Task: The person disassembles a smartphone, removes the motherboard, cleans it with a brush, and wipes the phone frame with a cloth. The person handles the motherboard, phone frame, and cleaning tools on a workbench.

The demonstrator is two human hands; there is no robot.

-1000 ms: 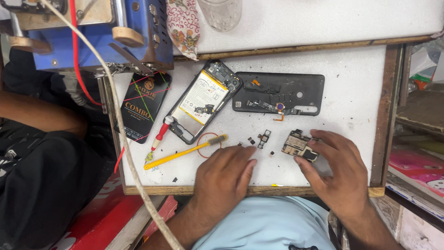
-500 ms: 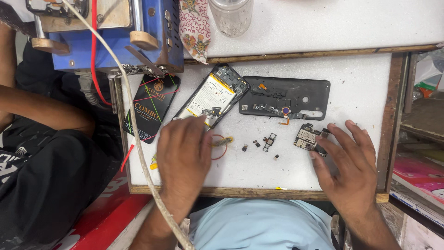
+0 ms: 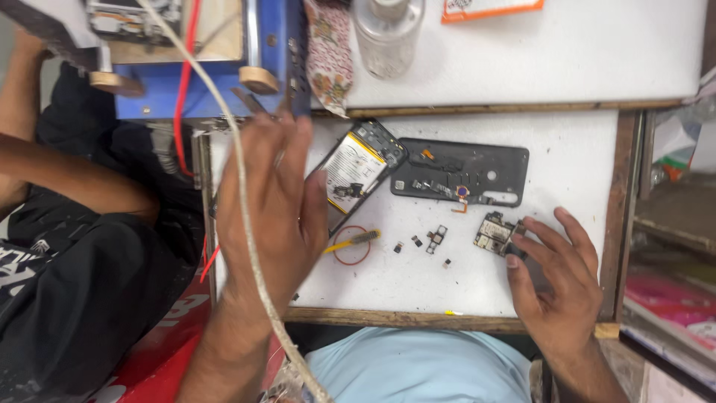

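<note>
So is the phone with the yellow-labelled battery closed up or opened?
Opened: the phone lies with its battery and inner parts exposed, and the separate black back cover rests beside it on the white tabletop.

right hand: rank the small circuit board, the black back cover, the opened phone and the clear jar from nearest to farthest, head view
From the right hand:
1. small circuit board, at its fingertips
2. black back cover, above it
3. opened phone, farther left
4. clear jar, top edge

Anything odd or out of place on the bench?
The phone lies open at a slant with its battery bared, its dark back cover apart beside it. Tiny loose parts are scattered on the white tray near the right hand.
</note>
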